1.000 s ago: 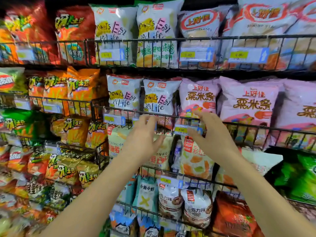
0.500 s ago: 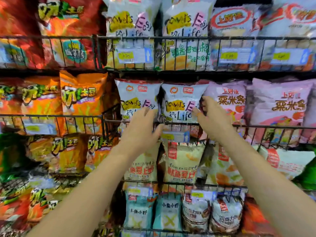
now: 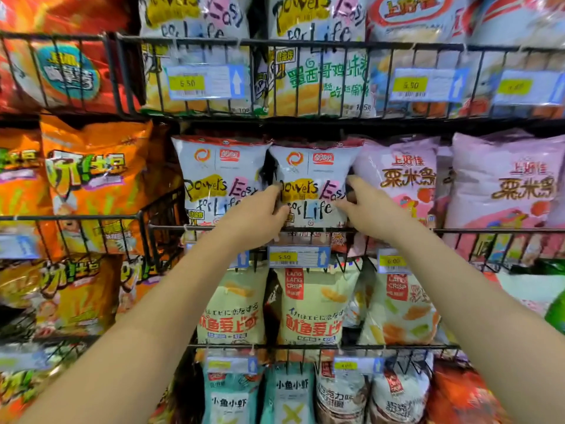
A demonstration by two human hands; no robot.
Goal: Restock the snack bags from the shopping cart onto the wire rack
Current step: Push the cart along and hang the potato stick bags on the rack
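Gripping white snack bag by its side edges with curled left hand and right hand, probably to square it behind front edge of wire rack.

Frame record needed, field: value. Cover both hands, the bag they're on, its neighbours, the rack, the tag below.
left_hand: left hand grips the left edge of the white "Powers Easy for Life" snack bag
right_hand: right hand grips the same bag's right edge
bag_state: upright, lower part behind the front rail of the black wire rack
left_neighbour: matching white bag
right_neighbour: pink snack bag
tag_below: yellow 5.50 price tag on the rail
cart: not in view
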